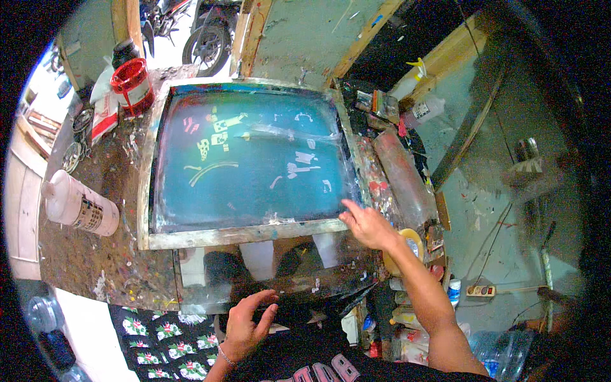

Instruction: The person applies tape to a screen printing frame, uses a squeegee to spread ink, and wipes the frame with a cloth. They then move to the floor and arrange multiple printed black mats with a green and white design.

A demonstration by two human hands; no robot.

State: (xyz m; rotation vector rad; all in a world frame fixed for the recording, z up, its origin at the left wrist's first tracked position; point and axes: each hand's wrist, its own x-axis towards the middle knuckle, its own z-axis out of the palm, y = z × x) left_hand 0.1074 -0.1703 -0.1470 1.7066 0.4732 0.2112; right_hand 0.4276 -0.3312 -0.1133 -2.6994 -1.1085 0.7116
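A screen-printing frame (146, 191) with teal mesh and pale stencil shapes lies on the stained bench. My right hand (364, 223) is at its lower right corner, index finger extended onto or just over the mesh, other fingers loosely bent, holding nothing visible. Behind my right forearm is a roll of yellowish tape (414, 245). My left hand (248, 321) is low in the centre with fingers apart and empty, just below a glossy dark panel (248, 280) at the bench's front.
A red pot (132, 86), a dark jar (125, 52) and a white jug (79, 204) sit left. A clear roll (401, 169) lies right. Printed black fabric (162, 344) is below left. A motorbike wheel (207, 48) shows beyond the doorway. A power strip (480, 291) is right.
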